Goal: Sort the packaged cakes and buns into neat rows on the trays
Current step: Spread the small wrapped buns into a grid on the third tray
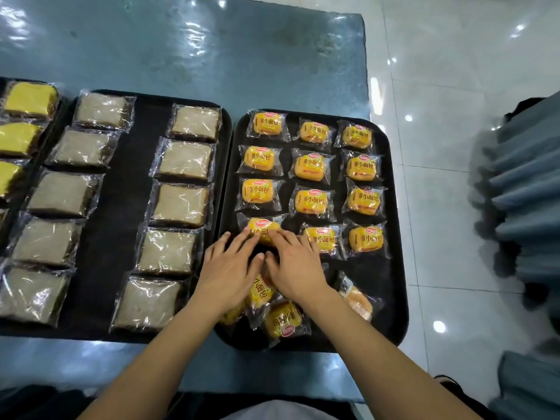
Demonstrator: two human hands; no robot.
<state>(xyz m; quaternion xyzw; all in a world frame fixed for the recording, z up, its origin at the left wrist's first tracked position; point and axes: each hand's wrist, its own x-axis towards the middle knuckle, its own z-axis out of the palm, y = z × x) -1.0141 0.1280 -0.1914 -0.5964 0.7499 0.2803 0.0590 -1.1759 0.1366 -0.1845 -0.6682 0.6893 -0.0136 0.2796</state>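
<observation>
The right black tray (394, 183) holds orange wrapped buns set out in three columns. My left hand (225, 272) and my right hand (295, 268) lie side by side, fingers flat on the front bun of the left column (263, 227), pressing it from both sides. Several loose buns lie in a heap (281, 321) under my wrists at the tray's front, one upside down (357, 300). The middle black tray (112, 213) carries two columns of clear-wrapped brown cakes (181, 204). Yellow cakes (28, 100) fill a third tray at the far left edge.
All trays rest on a blue glossy table (212, 50) whose right edge runs just past the bun tray. White tiled floor (439, 86) lies beyond. Grey-blue stacked chairs or fabric (527, 183) stand at the right. A bare strip runs down the middle tray between its cake columns.
</observation>
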